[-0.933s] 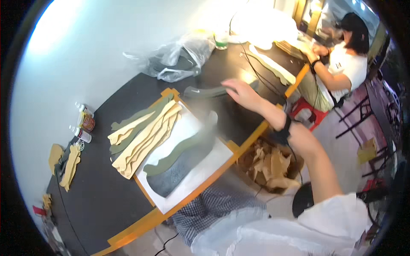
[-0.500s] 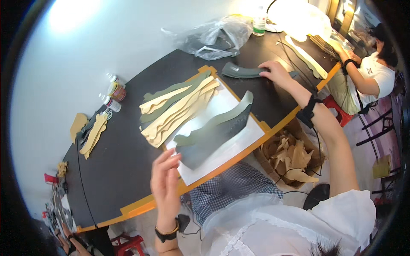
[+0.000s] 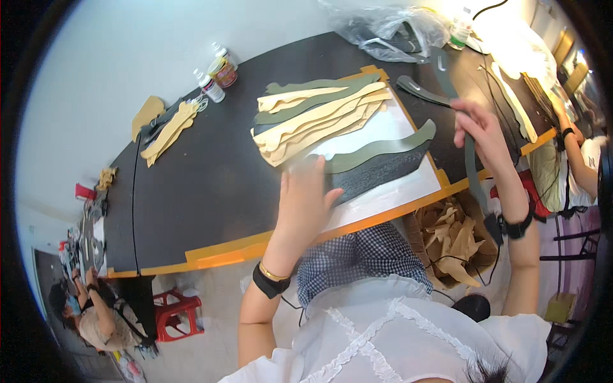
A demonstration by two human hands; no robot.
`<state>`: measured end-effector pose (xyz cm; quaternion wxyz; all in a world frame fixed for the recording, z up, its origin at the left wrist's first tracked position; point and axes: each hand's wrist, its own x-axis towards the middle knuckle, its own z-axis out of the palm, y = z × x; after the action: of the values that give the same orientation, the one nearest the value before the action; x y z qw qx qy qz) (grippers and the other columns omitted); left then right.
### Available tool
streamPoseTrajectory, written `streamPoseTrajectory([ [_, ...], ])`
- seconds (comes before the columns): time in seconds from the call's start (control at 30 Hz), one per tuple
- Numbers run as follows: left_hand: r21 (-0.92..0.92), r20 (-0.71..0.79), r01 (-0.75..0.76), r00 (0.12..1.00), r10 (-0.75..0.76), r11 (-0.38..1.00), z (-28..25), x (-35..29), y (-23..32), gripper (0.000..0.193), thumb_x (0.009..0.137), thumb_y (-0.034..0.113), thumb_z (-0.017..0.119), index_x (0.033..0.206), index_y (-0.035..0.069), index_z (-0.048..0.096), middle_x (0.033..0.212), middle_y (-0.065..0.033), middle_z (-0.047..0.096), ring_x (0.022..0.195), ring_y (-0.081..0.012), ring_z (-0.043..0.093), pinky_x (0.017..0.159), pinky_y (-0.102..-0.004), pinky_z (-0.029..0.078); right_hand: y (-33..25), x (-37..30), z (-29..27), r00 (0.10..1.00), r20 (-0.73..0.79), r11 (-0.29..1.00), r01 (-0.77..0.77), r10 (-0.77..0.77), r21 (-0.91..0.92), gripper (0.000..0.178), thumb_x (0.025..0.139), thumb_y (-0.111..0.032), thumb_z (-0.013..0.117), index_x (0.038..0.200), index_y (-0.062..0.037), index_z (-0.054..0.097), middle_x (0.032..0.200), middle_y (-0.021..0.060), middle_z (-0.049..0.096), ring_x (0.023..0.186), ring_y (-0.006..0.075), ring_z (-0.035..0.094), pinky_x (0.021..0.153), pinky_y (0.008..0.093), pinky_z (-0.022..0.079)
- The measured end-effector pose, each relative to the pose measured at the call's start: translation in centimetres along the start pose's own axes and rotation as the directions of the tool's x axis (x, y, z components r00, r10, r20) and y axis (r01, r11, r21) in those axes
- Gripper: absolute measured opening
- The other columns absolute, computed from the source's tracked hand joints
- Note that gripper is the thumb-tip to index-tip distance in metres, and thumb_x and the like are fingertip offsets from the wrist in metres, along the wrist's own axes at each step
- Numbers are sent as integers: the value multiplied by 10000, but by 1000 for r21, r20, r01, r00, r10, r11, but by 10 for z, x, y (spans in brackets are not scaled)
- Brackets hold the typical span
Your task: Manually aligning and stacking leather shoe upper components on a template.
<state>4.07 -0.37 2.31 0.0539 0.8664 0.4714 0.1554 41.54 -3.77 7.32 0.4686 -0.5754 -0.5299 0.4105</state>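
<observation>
My left hand [image 3: 306, 195], partly blurred, lies flat with its thumb out over the left end of a wavy grey-green strip [image 3: 383, 148]. Just below that strip a wider dark piece [image 3: 383, 175] rests on a white sheet [image 3: 418, 182] edged with orange tape. At the right, my right hand [image 3: 480, 131] is closed on a long dark grey-green strip [image 3: 440, 70], whose ends stick out above and below the fingers. Another dark strip [image 3: 421, 91] lies on the table beside those fingers. Behind my left hand are layered cream and green wavy strips [image 3: 325, 121].
A clear plastic bag [image 3: 389, 32] and a bottle [image 3: 460, 29] stand at the back. Small bottles [image 3: 211, 86] and more cream strips [image 3: 169, 134] are at the left. A box of scraps [image 3: 453, 239] sits under the table edge. Other people work at both sides.
My right hand has lifted a strip away from the one left lying on the table. My left hand has moved onto the left end of the green strip. The view has shifted.
</observation>
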Motion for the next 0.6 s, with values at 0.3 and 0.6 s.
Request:
streamPoseTrajectory([
  [0.3, -260, 120, -59, 988, 93, 964, -16, -16, -12, 391, 938, 224, 593, 1252, 0, 527, 1336, -197, 532, 1266, -366, 473, 1075, -449, 367, 17, -47, 41, 902, 113, 399, 69, -416, 914, 454, 952, -216, 621, 1369, -80, 508, 1233, 71, 657, 1332, 216, 468, 978, 384, 460],
  [0.6, -622, -47, 36, 995, -83, 783, -26, -38, 3, 420, 959, 166, 585, 1336, 19, 476, 1289, -147, 553, 1158, -276, 552, 998, -403, 447, 15, -53, 106, 982, 112, 722, 31, -149, 691, 280, 1039, -300, 439, 814, -134, 445, 601, -29, 395, 645, 112, 444, 710, 260, 403],
])
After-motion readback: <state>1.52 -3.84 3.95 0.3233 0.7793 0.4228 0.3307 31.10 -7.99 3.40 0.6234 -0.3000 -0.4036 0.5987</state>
